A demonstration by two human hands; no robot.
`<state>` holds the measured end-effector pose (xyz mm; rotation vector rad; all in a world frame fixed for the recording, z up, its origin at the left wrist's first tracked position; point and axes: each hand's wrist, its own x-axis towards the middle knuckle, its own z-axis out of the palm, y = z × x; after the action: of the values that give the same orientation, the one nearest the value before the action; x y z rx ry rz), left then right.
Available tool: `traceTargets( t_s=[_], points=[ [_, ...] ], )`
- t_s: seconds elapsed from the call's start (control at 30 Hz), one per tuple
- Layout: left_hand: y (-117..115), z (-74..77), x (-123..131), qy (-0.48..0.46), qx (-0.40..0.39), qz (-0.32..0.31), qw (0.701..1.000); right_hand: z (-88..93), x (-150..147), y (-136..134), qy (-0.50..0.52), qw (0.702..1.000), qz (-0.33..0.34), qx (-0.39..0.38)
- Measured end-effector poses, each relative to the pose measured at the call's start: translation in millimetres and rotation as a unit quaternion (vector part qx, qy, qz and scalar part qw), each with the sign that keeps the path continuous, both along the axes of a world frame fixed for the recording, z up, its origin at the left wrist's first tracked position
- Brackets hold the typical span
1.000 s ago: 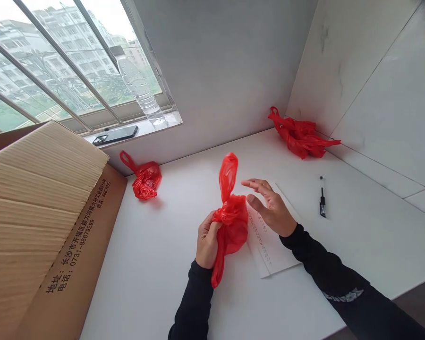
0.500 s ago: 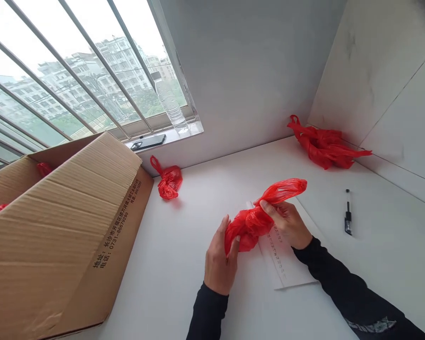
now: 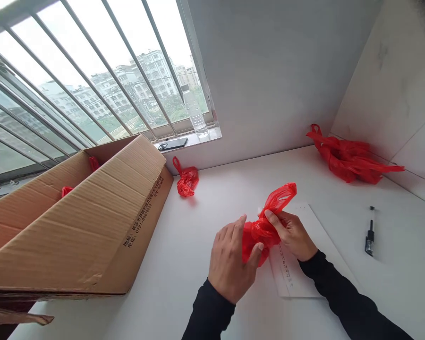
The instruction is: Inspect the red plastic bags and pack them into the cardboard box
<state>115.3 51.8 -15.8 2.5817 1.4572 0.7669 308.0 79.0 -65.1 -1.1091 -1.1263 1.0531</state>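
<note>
A knotted red plastic bag [image 3: 260, 233] is held above the white table, its looped top pointing up and to the right. My right hand [image 3: 293, 233] pinches the bag just below the loop, thumb on top. Against the bag's left side rests my left hand [image 3: 233, 259], its fingers spread and thumb apart, partly covering the bag. Under the bag and my right hand lies a white paper sheet [image 3: 322, 255] with small printed or written marks down its left part.
A large open cardboard box [image 3: 92, 222] with red items inside stands at the left. Near the wall lie a small tied red bag [image 3: 187, 182] and a heap of red bags [image 3: 354, 158]. A pen [image 3: 370, 233] is at the right. The sill holds a bottle [image 3: 195, 113] and phone [image 3: 173, 144].
The view has shifted left, showing more of the box. My left hand has loosened and spread its fingers beside the bag. The bag's loop now points more upward.
</note>
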Motion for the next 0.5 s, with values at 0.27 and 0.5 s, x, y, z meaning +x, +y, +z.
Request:
traceTargets(
  t_s=[0.27, 0.5],
  points=[
    [65.9, -5.5, 5.1, -0.081, -0.08, 0.037, 0.993, -1.5, 6.9, 3.9, -0.042, 0.998, -0.039, -0.016],
    [194.9, 21.6, -40.7, -0.094, -0.004, 0.155, 0.983, -17.6, 6.9, 9.4, -0.058, 0.993, -0.048, -0.091]
  ],
)
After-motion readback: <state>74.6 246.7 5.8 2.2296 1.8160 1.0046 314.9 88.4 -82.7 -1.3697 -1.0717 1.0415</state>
